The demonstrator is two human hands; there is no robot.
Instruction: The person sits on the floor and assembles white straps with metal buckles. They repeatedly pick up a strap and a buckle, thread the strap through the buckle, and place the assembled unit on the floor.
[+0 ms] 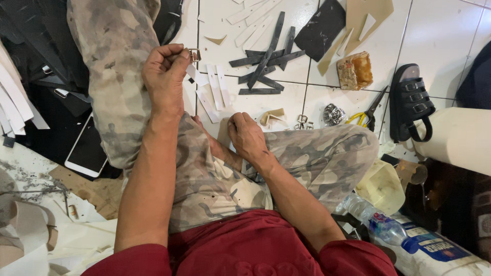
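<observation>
Buckle (pixel 194 54), square metal, in left hand (pixel 164 76)

Floor sandal workshop, cut straps (pixel 266 64), scissors (pixel 369 111)

1. The buckle (pixel 194 54) is shiny metal, pinched in the left hand (pixel 164 76).
2. At its 4 o'clock, the strips (pixel 215 89) look like matt white sheet.
3. The floor tiles (pixel 440 30) are glossy white ceramic.
</observation>
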